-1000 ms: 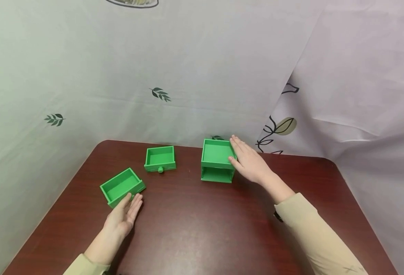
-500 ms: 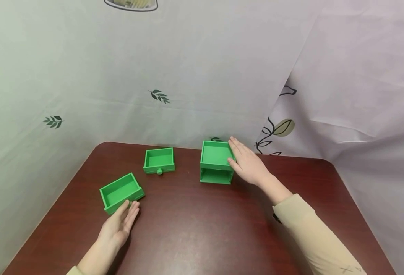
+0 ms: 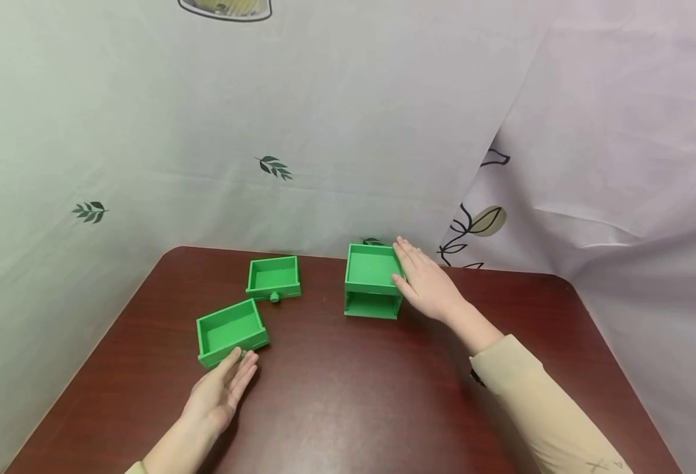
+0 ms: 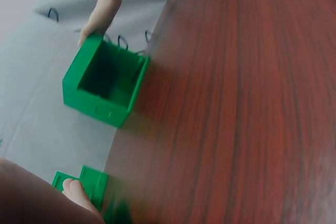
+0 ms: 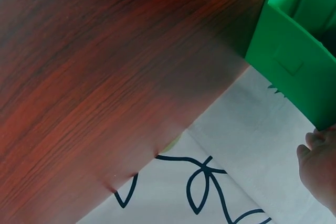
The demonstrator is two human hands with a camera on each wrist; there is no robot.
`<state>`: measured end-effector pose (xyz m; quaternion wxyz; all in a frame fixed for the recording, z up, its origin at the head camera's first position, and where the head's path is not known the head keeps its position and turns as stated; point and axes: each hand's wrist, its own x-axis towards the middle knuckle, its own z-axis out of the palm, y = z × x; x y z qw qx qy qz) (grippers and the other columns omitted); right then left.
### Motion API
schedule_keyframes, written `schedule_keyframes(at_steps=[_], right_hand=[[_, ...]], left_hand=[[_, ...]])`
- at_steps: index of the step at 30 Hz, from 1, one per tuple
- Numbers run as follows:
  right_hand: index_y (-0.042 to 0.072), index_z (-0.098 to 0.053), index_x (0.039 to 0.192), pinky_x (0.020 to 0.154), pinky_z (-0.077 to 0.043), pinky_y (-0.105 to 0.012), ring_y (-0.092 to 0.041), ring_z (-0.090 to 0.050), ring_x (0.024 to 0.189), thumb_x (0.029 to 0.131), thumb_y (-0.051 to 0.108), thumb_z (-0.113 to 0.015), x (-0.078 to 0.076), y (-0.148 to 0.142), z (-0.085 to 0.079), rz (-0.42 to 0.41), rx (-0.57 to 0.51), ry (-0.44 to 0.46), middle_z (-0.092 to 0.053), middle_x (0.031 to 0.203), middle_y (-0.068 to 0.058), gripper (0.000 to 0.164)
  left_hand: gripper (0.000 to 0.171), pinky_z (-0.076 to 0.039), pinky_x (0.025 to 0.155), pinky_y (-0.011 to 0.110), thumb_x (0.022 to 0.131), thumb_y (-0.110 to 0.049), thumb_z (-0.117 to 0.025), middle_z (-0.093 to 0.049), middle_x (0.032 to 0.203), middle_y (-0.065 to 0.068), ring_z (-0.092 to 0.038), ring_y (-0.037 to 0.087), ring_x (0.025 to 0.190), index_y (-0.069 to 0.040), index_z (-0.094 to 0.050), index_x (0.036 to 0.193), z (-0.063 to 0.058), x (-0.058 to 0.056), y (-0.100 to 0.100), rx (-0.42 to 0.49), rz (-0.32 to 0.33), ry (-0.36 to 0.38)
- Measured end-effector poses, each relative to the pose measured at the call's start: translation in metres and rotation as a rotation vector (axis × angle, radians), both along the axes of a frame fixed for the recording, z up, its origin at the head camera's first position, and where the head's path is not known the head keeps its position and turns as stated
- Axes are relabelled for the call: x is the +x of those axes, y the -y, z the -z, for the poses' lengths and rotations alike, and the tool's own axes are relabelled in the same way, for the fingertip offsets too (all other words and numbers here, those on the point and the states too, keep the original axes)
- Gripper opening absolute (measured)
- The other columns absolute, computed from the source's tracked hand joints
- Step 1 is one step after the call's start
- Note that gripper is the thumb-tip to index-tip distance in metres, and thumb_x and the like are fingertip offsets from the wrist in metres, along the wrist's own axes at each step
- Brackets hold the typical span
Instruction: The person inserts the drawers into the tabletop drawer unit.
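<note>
1. Space lies between the near drawer (image 3: 229, 328), at the tips of my left hand (image 3: 217, 394), and the cabinet (image 3: 374, 265), which sits well to the right and a little farther off. I judge that the coming move turns on this gap and on the angle between the two.
2. The near drawer's long axis runs mostly left to right, its right end swung away from me, so its front looks toward me and slightly right. The cabinet's hollow lower bay (image 3: 373, 303) faces me almost squarely.
3. My left hand is the closer one to that drawer: its thumb and fingers seem to pinch it at the middle of its front, though the exact hold is hidden. I cannot tell whether the drawer clears the table (image 3: 336, 401).
4. My right hand (image 3: 427, 280) lies along the cabinet's right side, fingers straight, resting there without gripping.
5. The far drawer (image 3: 273, 276) stands just beyond the near one, left of the cabinet and apart from it, its round knob (image 3: 274, 297) toward me.
6. All three pieces are smooth green, probably plastic, with thin straight walls; the cabinet's top is a shallow rimmed tray. Dark red-brown grain streaks the glossy tabletop; behind hangs wrinkled pale cloth (image 3: 353, 131) printed with leaves.
</note>
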<state>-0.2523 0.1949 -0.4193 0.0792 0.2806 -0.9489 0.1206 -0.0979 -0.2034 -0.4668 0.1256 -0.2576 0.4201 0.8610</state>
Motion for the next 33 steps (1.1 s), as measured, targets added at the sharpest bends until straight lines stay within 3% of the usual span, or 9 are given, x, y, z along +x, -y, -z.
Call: schedule_keyframes(at_steps=[13,26,33], right_hand=[[-0.004,-0.023,0.166,0.136,-0.025,-0.054,-0.036,-0.022,0.164,0.114,0.037,-0.043,-0.001,0.0,-0.001,0.007,0.024,0.01,-0.022,0.175,-0.021,0.069],[-0.003,-0.022,0.166,0.137,-0.023,-0.051,-0.035,-0.021,0.165,0.114,0.038,-0.04,-0.003,0.0,-0.002,0.021,0.057,0.017,-0.02,0.176,-0.02,0.069],[-0.003,-0.023,0.166,0.137,-0.024,-0.052,-0.035,-0.021,0.165,0.114,0.039,-0.041,-0.002,-0.001,0.0,0.018,0.053,0.016,-0.021,0.176,-0.02,0.069]], left_hand=[[0.019,-0.063,0.097,0.018,0.113,-0.016,-0.054,-0.079,0.103,-0.003,-0.077,0.002,0.095,-0.021,-0.069,0.102,-0.004,0.0,-0.039,-0.107,0.077,-0.026],[0.009,-0.065,0.093,0.021,0.11,-0.012,-0.058,-0.079,0.105,0.005,-0.078,0.007,0.091,-0.008,-0.066,0.11,-0.007,-0.009,-0.073,-0.14,0.14,-0.057],[0.015,-0.065,0.092,0.022,0.109,-0.008,-0.059,-0.079,0.105,0.006,-0.078,0.007,0.091,0.001,-0.062,0.121,-0.006,-0.012,-0.085,-0.152,0.193,-0.077]])
